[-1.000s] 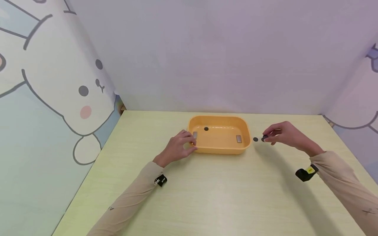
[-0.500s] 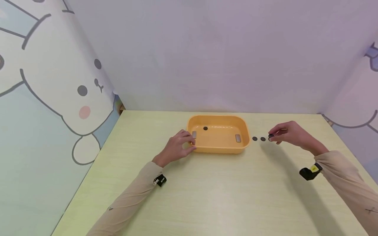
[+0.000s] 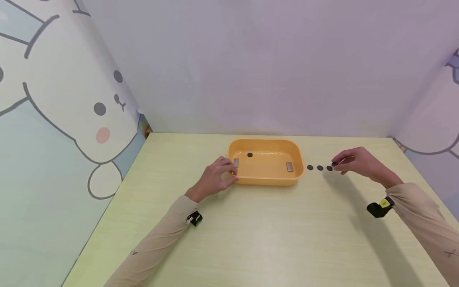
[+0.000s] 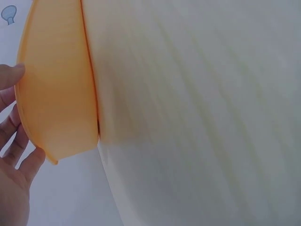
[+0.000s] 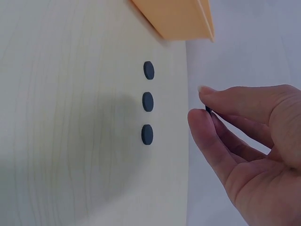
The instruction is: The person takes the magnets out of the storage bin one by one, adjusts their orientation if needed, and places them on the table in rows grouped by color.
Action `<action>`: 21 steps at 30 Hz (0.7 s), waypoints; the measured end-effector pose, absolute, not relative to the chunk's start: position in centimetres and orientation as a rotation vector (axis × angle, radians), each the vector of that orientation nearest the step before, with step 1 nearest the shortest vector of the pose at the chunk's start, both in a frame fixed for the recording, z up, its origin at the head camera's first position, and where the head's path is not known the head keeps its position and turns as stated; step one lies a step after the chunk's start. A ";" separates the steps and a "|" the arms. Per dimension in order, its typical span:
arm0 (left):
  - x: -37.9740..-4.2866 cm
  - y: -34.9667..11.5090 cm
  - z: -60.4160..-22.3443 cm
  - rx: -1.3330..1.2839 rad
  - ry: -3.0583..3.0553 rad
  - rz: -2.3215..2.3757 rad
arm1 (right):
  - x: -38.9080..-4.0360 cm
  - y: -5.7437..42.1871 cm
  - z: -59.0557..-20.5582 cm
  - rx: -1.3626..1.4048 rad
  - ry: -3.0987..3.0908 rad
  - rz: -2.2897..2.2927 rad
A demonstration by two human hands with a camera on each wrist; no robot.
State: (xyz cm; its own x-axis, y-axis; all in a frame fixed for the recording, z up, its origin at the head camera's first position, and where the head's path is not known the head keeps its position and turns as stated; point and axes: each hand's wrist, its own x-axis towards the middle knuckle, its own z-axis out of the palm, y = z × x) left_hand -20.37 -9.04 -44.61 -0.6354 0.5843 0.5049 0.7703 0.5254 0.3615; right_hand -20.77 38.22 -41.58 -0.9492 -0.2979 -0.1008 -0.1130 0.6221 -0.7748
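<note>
My left hand (image 3: 216, 178) grips the left front corner of an orange plastic tray (image 3: 265, 181). In the left wrist view, its thumb and fingers (image 4: 33, 162) touch the tray's rim. Thumb and fingertips of my right hand (image 3: 360, 164) pinch a small black disc (image 5: 208, 110), mostly hidden by the fingers; whether more than one is held I cannot tell. Below and left of that hand, three black discs lie on the table in a row running right from the tray: a near disc (image 3: 310, 167), a middle disc (image 3: 320, 168) and a far disc (image 3: 329, 168).
Inside the tray are another black disc (image 3: 250, 154) and two greyish rectangular pieces, a left piece (image 3: 236, 162) and a right piece (image 3: 289, 166). The pale wooden table (image 3: 265, 235) meets a plain wall (image 3: 251, 71) behind the tray. Cartoon-printed panels stand at both sides.
My right hand has shifted step by step to the right, and a third disc now lies at the row's right end. The left hand stays at the tray's corner.
</note>
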 end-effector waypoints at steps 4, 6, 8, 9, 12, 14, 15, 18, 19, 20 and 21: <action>-20.3 -9.0 -44.6 -1.117 -2.458 -0.814 | -21.0 38.7 -42.0 -0.327 2.629 -1.238; -20.3 -9.0 -44.6 -1.114 -2.463 -0.813 | -21.1 38.9 -42.2 -0.317 2.628 -1.238; -20.4 -9.0 -44.6 -1.113 -2.459 -0.813 | -21.2 39.1 -42.4 -0.313 2.631 -1.233; -20.4 -9.0 -44.7 -1.113 -2.457 -0.812 | -21.2 39.2 -42.5 -0.309 2.633 -1.229; -20.4 -9.0 -44.7 -1.110 -2.457 -0.809 | -21.3 39.5 -42.7 -0.301 2.643 -1.216; -20.5 -9.0 -44.8 -1.109 -2.459 -0.810 | -21.3 39.7 -42.9 -0.296 2.651 -1.211; -20.5 -9.0 -44.8 -1.107 -2.463 -0.810 | -21.3 39.7 -42.9 -0.288 2.652 -1.214; -20.5 -9.0 -44.8 -1.105 -2.470 -0.813 | -21.4 40.0 -43.2 -0.279 2.648 -1.224; -20.5 -9.0 -44.8 -1.105 -2.470 -0.813 | -21.5 40.0 -43.2 -0.275 2.647 -1.227; -20.5 -9.0 -44.8 -1.105 -2.470 -0.813 | -21.5 40.1 -43.3 -0.272 2.645 -1.229; -20.5 -9.0 -44.8 -1.105 -2.469 -0.814 | -21.6 40.1 -43.4 -0.269 2.642 -1.232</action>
State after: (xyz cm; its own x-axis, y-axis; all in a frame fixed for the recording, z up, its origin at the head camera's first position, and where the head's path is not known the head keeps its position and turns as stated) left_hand -20.49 -8.96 -44.79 -0.6519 0.5772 0.4918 0.7565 0.5397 0.3694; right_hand -21.56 40.12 -43.40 -0.9605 -0.2532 -0.1151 -0.0746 0.6334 -0.7702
